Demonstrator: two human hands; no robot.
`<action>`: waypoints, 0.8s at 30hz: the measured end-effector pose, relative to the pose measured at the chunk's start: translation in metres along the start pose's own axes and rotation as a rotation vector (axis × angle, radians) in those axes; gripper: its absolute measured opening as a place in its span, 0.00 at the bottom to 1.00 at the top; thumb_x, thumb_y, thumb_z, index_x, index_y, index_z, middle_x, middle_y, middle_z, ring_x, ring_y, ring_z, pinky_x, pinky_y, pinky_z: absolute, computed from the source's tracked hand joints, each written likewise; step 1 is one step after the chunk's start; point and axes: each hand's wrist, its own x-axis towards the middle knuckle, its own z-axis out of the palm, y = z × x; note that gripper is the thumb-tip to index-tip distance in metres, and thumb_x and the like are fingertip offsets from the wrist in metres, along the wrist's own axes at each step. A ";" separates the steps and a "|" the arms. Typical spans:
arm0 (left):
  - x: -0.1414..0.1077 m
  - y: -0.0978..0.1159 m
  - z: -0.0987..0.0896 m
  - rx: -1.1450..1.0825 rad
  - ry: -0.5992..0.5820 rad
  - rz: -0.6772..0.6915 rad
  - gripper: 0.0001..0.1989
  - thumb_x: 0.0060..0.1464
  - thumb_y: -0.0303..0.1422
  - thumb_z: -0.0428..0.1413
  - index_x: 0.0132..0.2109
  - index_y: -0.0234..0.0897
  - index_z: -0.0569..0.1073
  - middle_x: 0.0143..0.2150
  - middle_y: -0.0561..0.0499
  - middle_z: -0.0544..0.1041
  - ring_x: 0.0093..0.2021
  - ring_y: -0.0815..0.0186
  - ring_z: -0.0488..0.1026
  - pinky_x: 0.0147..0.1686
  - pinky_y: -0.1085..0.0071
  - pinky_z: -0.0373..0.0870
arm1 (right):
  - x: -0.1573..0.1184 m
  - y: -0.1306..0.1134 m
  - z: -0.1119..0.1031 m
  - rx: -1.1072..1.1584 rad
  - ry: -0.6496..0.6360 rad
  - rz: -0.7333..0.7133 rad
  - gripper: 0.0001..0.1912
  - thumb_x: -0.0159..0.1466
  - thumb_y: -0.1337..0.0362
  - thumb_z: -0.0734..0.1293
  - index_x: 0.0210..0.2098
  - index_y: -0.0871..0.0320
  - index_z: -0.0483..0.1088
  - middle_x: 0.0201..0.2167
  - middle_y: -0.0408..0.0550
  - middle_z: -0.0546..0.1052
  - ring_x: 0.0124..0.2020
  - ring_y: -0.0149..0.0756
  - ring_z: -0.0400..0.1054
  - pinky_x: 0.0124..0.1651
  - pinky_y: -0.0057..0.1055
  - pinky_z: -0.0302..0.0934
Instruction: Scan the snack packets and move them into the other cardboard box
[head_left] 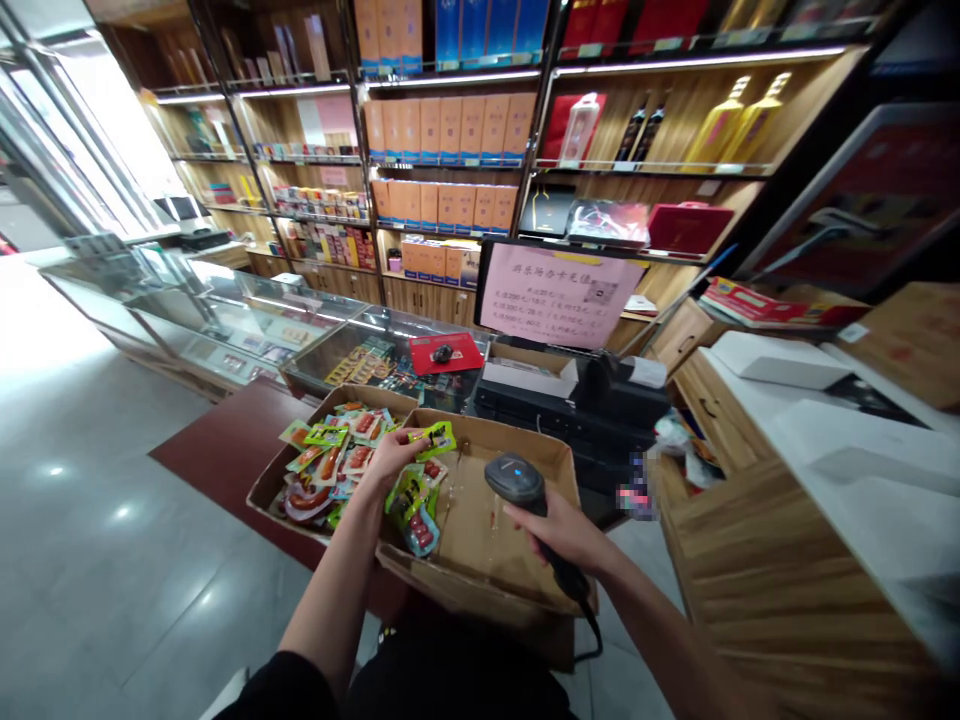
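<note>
My left hand (395,458) is closed on a small yellow-green snack packet (436,438), held over the inner edge where two cardboard boxes meet. In my right hand (566,530) is a black handheld barcode scanner (515,480), its head above the right cardboard box (510,432) and its cable hanging down past the front rim. Several snack packets (420,528) lie at the left end of that box, below my left hand. The left cardboard box (271,485) holds a heap of sausage-like snack packets (330,465).
Behind the boxes stand a glass display counter (330,345), a red sheet (457,352) with a small dark object, and a monitor (559,290) with a pink notice. A wooden cabinet (757,560) borders the right side. Shelves of boxes and bottles line the back wall.
</note>
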 end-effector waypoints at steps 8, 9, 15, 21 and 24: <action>0.000 0.035 -0.099 -0.091 0.271 0.083 0.31 0.31 0.44 0.73 0.42 0.30 0.79 0.35 0.46 0.81 0.31 0.67 0.76 0.33 0.72 0.73 | 0.032 -0.025 0.032 -0.003 -0.004 -0.028 0.22 0.57 0.46 0.70 0.36 0.56 0.60 0.15 0.34 0.67 0.14 0.28 0.61 0.17 0.24 0.57; 0.000 0.038 -0.110 -0.088 0.293 0.095 0.32 0.32 0.44 0.72 0.44 0.30 0.79 0.36 0.46 0.81 0.32 0.67 0.76 0.33 0.72 0.73 | 0.036 -0.029 0.037 -0.010 0.001 -0.028 0.22 0.58 0.47 0.70 0.36 0.56 0.60 0.15 0.35 0.67 0.14 0.28 0.62 0.17 0.24 0.57; 0.007 0.045 -0.134 0.069 0.185 0.097 0.28 0.35 0.45 0.71 0.42 0.31 0.80 0.35 0.46 0.81 0.33 0.66 0.75 0.29 0.74 0.72 | 0.059 -0.040 0.064 -0.002 0.017 -0.051 0.21 0.60 0.47 0.69 0.40 0.57 0.63 0.14 0.35 0.67 0.14 0.28 0.62 0.17 0.24 0.57; 0.020 0.027 -0.094 0.260 -0.147 0.102 0.21 0.35 0.39 0.71 0.38 0.33 0.80 0.30 0.48 0.79 0.29 0.65 0.74 0.29 0.73 0.69 | 0.059 -0.049 0.076 0.019 0.060 -0.071 0.21 0.59 0.49 0.70 0.41 0.58 0.64 0.14 0.35 0.68 0.14 0.29 0.62 0.17 0.24 0.57; 0.023 0.016 -0.064 0.394 -0.262 0.154 0.18 0.39 0.37 0.69 0.39 0.34 0.81 0.30 0.49 0.79 0.29 0.65 0.74 0.31 0.72 0.68 | 0.052 -0.053 0.073 0.029 0.096 -0.077 0.21 0.58 0.49 0.71 0.40 0.57 0.64 0.14 0.35 0.68 0.14 0.28 0.62 0.17 0.24 0.56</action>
